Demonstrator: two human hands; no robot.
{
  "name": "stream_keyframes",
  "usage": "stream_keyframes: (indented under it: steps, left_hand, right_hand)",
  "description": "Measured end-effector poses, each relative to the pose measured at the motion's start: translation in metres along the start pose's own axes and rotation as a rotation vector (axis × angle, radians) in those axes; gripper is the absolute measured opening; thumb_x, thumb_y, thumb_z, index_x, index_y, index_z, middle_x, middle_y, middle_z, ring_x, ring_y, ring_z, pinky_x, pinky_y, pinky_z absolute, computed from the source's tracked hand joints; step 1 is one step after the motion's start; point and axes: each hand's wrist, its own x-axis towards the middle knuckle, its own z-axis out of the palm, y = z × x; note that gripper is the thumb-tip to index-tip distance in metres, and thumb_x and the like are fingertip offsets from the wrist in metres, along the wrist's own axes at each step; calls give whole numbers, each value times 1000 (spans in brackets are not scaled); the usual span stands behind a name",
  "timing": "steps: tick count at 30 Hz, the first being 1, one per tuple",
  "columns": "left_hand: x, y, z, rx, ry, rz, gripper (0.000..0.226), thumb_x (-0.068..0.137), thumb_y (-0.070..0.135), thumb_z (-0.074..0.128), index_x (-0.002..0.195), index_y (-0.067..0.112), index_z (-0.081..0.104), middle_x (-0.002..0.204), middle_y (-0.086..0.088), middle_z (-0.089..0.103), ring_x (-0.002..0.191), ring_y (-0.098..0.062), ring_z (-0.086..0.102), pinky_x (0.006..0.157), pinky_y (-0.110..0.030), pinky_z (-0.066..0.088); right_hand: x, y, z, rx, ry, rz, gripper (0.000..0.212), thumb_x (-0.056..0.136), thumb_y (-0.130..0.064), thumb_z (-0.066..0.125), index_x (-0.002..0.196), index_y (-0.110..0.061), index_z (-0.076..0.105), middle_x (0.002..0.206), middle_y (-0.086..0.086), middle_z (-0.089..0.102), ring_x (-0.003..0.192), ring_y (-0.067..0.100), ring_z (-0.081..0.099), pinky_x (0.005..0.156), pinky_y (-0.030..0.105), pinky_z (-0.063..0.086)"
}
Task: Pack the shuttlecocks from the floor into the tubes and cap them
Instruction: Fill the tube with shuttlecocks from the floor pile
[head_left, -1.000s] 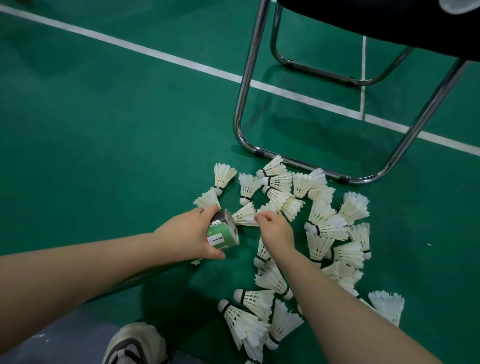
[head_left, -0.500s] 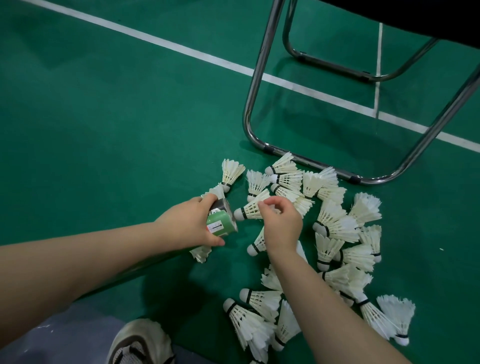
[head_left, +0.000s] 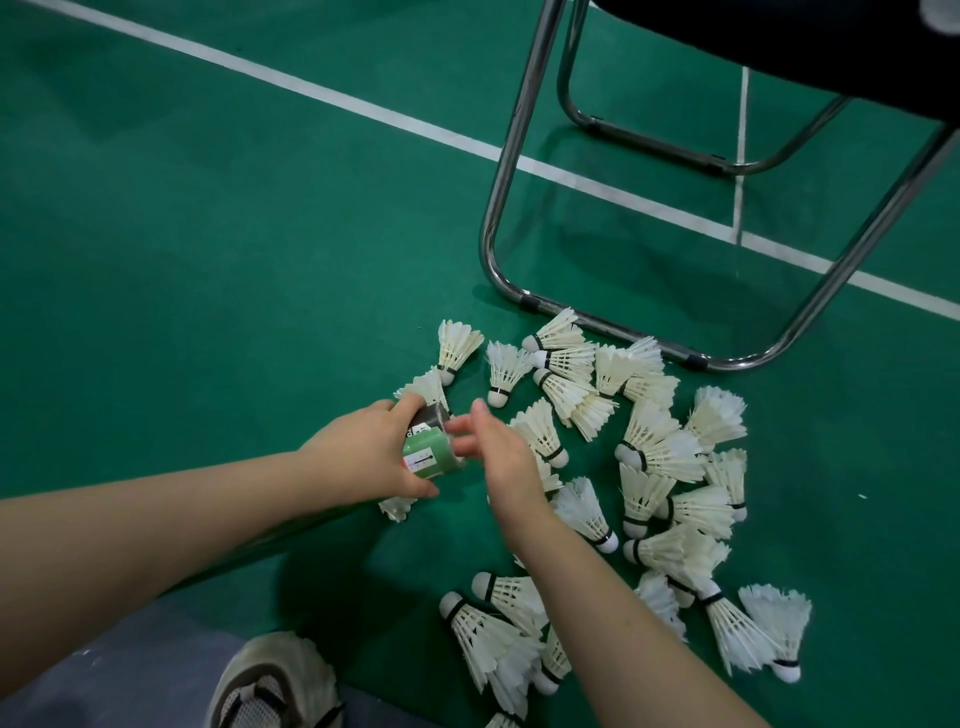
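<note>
A green sports floor (head_left: 208, 260) fills the view, crossed by a white line (head_left: 332, 98) that runs from the far left down to the right. A chair (head_left: 498, 208) with shiny metal legs stands on the floor at the far right, its dark seat at the top corner.

White shuttlecocks (head_left: 654, 452) lie loose on the floor in a heap, from the chair's near rail down toward the person. Some overlap and some are nested in each other.

The left hand (head_left: 363, 457) is clamped round the end of a green tube (head_left: 428, 449), thumb below and fingers on top, with the mouth of the tube turned to the right. The tube is held low over the left side of the heap. One shuttlecock (head_left: 397, 506) peeks out beneath this hand.

The right hand (head_left: 498, 457) is at the tube's mouth, fingers (head_left: 460, 431) straight and apart, motion-blurred. No shuttlecock shows in them.

A pale shoe (head_left: 270, 680) sits on the floor at the near edge.
</note>
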Motion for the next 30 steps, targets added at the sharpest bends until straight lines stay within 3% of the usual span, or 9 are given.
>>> stream_keyframes:
  steps: [2,6,8,12,15,19,22,26,30]
  left_hand:
    - [-1,4,1,-1,-16,16,79,61,59,73,123,27,37,107,2,55,89,-18,57,77,-34,51]
    - [-4,8,5,14,-65,33,75,64,58,73,122,28,35,103,2,53,87,-17,56,75,-33,49]
    - [-2,10,3,4,-38,34,76,64,57,74,123,27,36,107,3,54,87,-17,56,75,-32,49]
    - [8,7,-5,-49,16,15,87,62,62,74,130,25,34,117,1,56,92,-17,58,80,-35,52]
    - [10,-1,-4,-52,-8,-22,90,62,64,73,132,25,32,119,0,55,93,-17,58,82,-36,52]
    - [11,-1,1,-47,-32,-29,86,63,64,73,129,24,34,119,1,55,93,-17,57,80,-35,52]
    - [14,-2,1,-38,-24,-35,85,63,64,72,128,24,35,118,1,56,91,-18,57,78,-35,51]
    - [15,-4,2,-46,-9,-23,85,63,64,72,128,24,35,120,1,56,93,-17,57,80,-36,52]
    - [15,-4,2,-50,-12,-26,85,63,64,71,129,24,35,120,0,56,95,-18,57,81,-37,52]
  right_hand:
    - [2,-3,2,-57,-177,136,46,91,-52,45,115,-17,63,115,4,64,103,15,57,79,20,38]
    - [5,-10,-2,-127,-425,243,44,88,-48,53,126,-27,52,125,-2,54,117,13,48,92,26,35]
    - [9,-15,-3,-176,-250,240,44,92,-46,48,125,-18,56,124,2,56,116,19,51,90,27,38]
    - [32,-10,-24,-448,213,-20,31,96,-36,41,87,-17,63,83,3,65,69,15,52,59,27,40]
    - [55,7,-51,-1031,174,-139,27,93,-22,41,112,-21,60,113,-1,61,97,18,52,81,33,44]
    - [64,27,-67,-1346,83,-246,45,89,-7,41,128,-27,51,131,-8,53,119,19,39,93,33,33]
    - [71,37,-71,-1470,178,-308,38,88,-10,48,123,-22,56,123,-3,58,119,23,42,92,35,30]
    - [74,41,-72,-1540,366,-310,15,65,-16,80,76,-16,71,77,1,65,83,25,58,85,38,42]
    - [72,36,-75,-1358,432,-319,14,88,-25,59,92,-14,68,95,3,64,101,25,52,100,42,30]
